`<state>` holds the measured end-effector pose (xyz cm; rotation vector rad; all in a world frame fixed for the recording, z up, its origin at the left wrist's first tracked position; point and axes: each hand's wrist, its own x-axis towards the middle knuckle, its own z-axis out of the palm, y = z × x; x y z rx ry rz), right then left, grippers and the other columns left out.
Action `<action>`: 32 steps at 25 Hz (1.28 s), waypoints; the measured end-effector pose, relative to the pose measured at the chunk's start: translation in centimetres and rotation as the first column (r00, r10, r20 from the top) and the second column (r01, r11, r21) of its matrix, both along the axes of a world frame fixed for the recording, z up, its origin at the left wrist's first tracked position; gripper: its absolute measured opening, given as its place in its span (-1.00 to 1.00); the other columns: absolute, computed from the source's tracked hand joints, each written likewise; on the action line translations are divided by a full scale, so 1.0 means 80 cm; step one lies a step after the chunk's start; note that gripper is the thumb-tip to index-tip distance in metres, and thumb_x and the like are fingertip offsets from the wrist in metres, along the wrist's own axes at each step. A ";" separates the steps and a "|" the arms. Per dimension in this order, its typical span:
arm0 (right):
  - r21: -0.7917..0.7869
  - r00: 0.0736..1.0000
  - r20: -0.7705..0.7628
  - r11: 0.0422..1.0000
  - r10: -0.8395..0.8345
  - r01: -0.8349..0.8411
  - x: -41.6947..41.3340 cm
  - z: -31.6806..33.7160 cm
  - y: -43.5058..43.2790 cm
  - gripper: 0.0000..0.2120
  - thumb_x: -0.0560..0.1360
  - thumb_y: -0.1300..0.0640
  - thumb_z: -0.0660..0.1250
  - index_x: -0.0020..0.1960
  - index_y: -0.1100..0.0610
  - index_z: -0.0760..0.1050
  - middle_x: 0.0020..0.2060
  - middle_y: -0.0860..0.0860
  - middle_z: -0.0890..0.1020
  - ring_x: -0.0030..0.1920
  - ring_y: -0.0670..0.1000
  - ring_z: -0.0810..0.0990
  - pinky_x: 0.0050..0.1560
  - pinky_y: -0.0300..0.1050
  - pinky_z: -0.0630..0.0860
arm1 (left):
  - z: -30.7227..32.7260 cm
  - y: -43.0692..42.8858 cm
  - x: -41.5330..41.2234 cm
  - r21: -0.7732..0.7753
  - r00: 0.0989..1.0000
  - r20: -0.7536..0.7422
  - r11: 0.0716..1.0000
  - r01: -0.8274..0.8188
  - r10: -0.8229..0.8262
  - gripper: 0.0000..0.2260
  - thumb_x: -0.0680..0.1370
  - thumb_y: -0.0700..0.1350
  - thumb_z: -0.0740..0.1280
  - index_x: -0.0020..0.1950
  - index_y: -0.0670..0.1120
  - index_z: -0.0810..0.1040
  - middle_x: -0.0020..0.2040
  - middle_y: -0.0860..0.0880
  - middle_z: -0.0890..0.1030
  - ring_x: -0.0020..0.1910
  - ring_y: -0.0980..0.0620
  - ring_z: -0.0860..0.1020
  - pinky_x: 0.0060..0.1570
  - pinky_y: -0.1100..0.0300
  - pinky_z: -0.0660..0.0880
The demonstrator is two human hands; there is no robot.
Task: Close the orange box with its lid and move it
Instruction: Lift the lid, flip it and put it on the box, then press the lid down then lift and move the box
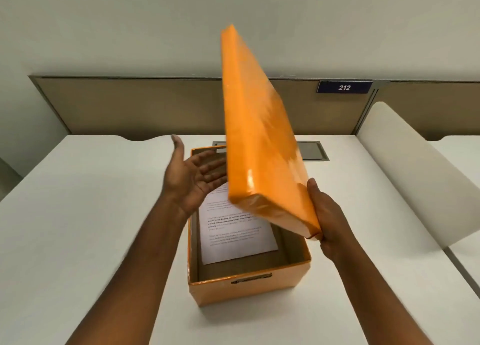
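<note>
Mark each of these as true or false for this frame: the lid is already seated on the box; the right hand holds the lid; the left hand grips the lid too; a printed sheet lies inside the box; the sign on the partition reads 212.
1. The flat orange cardboard lid is seated on the open orange cardboard box. False: it is tilted steeply in the air above the box.
2. The right hand holds the lid. True: it grips the near corner.
3. The left hand grips the lid. False: it is open, palm up, beside the lid.
4. A printed white paper sheet lies inside the box. True.
5. The dark blue sign reads 212. True.
</note>
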<state>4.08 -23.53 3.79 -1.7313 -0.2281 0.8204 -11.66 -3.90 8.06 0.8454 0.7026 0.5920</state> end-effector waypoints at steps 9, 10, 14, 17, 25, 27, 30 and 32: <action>-0.269 0.888 0.456 0.961 0.064 0.069 -0.010 -0.046 -0.013 -0.36 0.46 -0.32 0.25 0.39 0.05 0.41 0.27 0.10 0.59 0.13 0.15 0.57 0.13 0.10 0.50 | -0.063 -0.042 -0.048 0.285 0.895 -0.441 0.956 0.065 0.071 -0.36 0.36 0.15 0.46 0.38 0.00 0.39 0.22 -0.07 0.60 0.07 -0.12 0.63 0.07 -0.12 0.58; -0.291 0.882 0.465 0.954 0.079 0.068 -0.012 -0.052 -0.014 -0.37 0.47 -0.32 0.24 0.38 0.05 0.42 0.23 0.09 0.60 0.12 0.15 0.58 0.10 0.07 0.50 | -0.076 -0.048 -0.050 0.297 0.877 -0.469 0.954 0.047 0.103 -0.38 0.39 0.12 0.45 0.39 0.00 0.37 0.23 -0.06 0.58 0.09 -0.12 0.61 0.08 -0.11 0.57; -0.336 0.857 0.502 0.939 0.117 0.068 -0.023 -0.080 -0.018 -0.52 0.48 -0.31 0.23 0.10 0.07 0.54 -0.05 0.04 0.62 -0.05 0.10 0.58 -0.09 -0.02 0.47 | -0.113 -0.054 -0.053 0.307 0.816 -0.567 0.948 0.082 0.113 -0.38 0.43 0.17 0.38 0.43 0.02 0.29 0.31 -0.08 0.51 0.17 -0.16 0.56 0.14 -0.14 0.53; -0.293 0.839 0.537 0.952 0.088 0.088 -0.029 -0.099 -0.017 -0.62 0.48 -0.29 0.26 -0.09 0.04 0.47 -0.07 0.08 0.62 -0.13 0.05 0.52 -0.14 -0.07 0.41 | -0.122 -0.046 -0.058 0.299 0.799 -0.597 0.944 0.138 0.073 -0.36 0.44 0.18 0.36 0.45 0.04 0.24 0.33 -0.09 0.50 0.15 -0.15 0.57 0.04 -0.05 0.55; -0.316 0.841 0.531 0.945 0.105 0.081 -0.045 -0.111 -0.006 -0.36 0.49 -0.29 0.25 0.36 0.16 0.43 0.23 0.17 0.57 0.18 0.17 0.57 0.07 0.04 0.51 | -0.136 -0.021 -0.066 0.260 0.765 -0.643 0.949 0.176 0.035 -0.29 0.43 0.22 0.35 0.50 0.05 0.20 0.38 -0.11 0.47 0.20 -0.19 0.55 0.13 -0.14 0.53; -0.316 0.845 0.524 0.946 0.108 0.075 -0.047 -0.107 -0.003 -0.28 0.50 -0.27 0.25 0.50 0.14 0.27 0.33 0.16 0.50 0.31 0.19 0.50 0.20 0.09 0.48 | -0.141 -0.020 -0.066 0.261 0.775 -0.630 0.953 0.155 0.047 -0.30 0.43 0.21 0.35 0.51 0.05 0.21 0.39 -0.11 0.47 0.16 -0.17 0.55 0.06 -0.09 0.54; -0.310 0.821 0.555 0.949 0.135 0.054 -0.044 -0.107 0.000 -0.32 0.51 -0.28 0.21 0.48 0.11 0.30 0.28 0.15 0.55 0.27 0.19 0.53 0.17 0.10 0.51 | -0.146 -0.017 -0.063 0.248 0.791 -0.609 0.962 0.118 0.060 -0.31 0.44 0.20 0.34 0.51 0.06 0.20 0.38 -0.11 0.46 0.05 -0.12 0.55 -0.09 -0.01 0.53; -0.321 0.815 0.560 0.946 0.147 0.050 -0.044 -0.106 0.000 -0.32 0.52 -0.28 0.19 0.49 0.11 0.29 0.28 0.15 0.55 0.27 0.18 0.52 0.16 0.07 0.50 | -0.147 -0.017 -0.063 0.242 0.795 -0.603 0.963 0.116 0.056 -0.29 0.42 0.24 0.33 0.51 0.07 0.20 0.38 -0.10 0.47 0.05 -0.13 0.56 -0.16 0.03 0.54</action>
